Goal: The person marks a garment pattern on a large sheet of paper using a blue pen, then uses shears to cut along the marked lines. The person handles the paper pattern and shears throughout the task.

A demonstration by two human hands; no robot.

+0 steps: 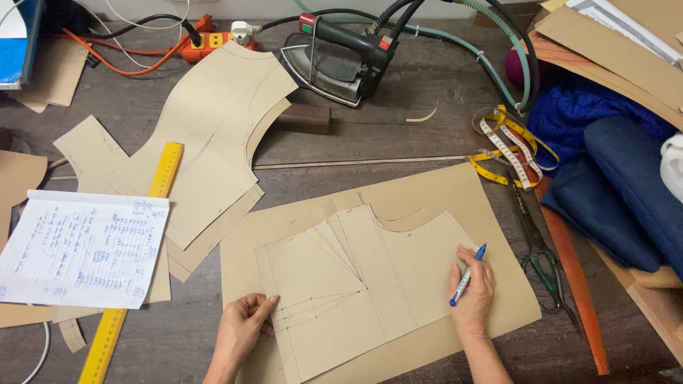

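Pattern piece, cut from tan card and marked with dart lines, is lying on a larger brown card sheet near the front of the wooden table; I am reading the scene from left to right. At far left a handwritten note sheet is resting beside a yellow ruler and further cut card pieces. My left hand is pinching the pattern's lower left edge, thumb on top and fingers curled under, holding it flat. My right hand is closing around a blue pen, tip pointing up, while its heel is pressing on the pattern's right side. Behind, an iron is standing near the table's back edge; at right a yellow tape measure, scissors and folded blue fabric are lying together. In my judgement, tracing well is asking for steady downward pressure from both hands, so the piece is not creeping, and for the pen running tight against the card edge.
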